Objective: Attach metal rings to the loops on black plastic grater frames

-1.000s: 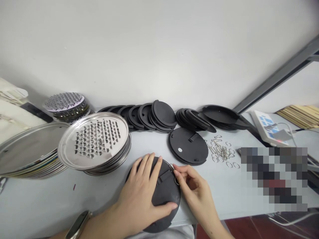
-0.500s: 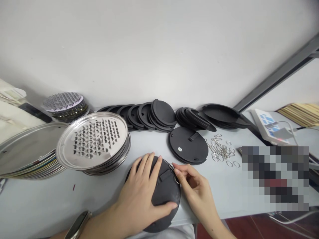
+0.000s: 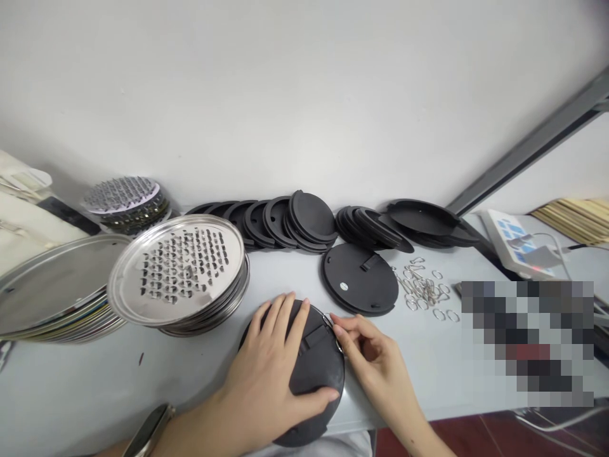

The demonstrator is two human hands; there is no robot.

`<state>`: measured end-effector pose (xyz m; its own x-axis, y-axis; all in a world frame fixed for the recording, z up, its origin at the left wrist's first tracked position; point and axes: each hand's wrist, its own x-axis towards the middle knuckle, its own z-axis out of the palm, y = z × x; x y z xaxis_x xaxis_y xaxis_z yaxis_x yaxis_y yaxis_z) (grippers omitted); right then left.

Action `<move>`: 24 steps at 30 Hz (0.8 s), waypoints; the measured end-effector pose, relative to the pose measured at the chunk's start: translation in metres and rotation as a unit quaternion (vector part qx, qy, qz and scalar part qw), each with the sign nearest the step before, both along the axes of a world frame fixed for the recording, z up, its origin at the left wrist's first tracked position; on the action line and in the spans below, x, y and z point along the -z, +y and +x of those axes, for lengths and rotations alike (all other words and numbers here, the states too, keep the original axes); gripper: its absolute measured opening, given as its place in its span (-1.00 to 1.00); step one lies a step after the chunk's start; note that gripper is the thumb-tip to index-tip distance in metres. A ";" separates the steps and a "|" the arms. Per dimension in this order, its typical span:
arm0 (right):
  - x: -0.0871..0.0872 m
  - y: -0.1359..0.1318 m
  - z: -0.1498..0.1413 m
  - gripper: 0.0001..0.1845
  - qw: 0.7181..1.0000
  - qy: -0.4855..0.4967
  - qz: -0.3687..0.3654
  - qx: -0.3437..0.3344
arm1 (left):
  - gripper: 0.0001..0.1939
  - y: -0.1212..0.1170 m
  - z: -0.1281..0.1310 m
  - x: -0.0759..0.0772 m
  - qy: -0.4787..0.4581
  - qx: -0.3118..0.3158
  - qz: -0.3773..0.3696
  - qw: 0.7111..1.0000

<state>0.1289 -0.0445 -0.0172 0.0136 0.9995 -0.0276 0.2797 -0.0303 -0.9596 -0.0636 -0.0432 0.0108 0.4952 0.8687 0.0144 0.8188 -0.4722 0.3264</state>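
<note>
My left hand lies flat with fingers spread on a round black plastic disc at the table's front edge, holding it down. At the disc's right rim, my right hand pinches a small metal ring between thumb and fingertips. A second black disc lies flat just beyond them. A loose pile of metal rings sits to its right.
A stack of perforated steel grater discs stands left of my hands, with plain steel plates further left. Rows of black discs lean along the wall. A white device with a cable sits at right.
Almost nothing moved. My right hand's fingers shifted slightly on the ring at the disc's rim; my left hand stayed pressed on the disc.
</note>
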 end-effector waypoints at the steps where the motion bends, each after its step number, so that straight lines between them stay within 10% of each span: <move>1: 0.000 0.000 0.000 -0.71 1.000 0.003 0.000 -0.001 | -0.01 0.000 0.000 0.000 0.001 0.000 0.000 1.000; 24: -0.007 0.003 0.006 -0.77 0.998 0.011 0.009 -0.061 | -0.01 0.000 0.003 -0.003 0.012 -0.001 -0.005 1.000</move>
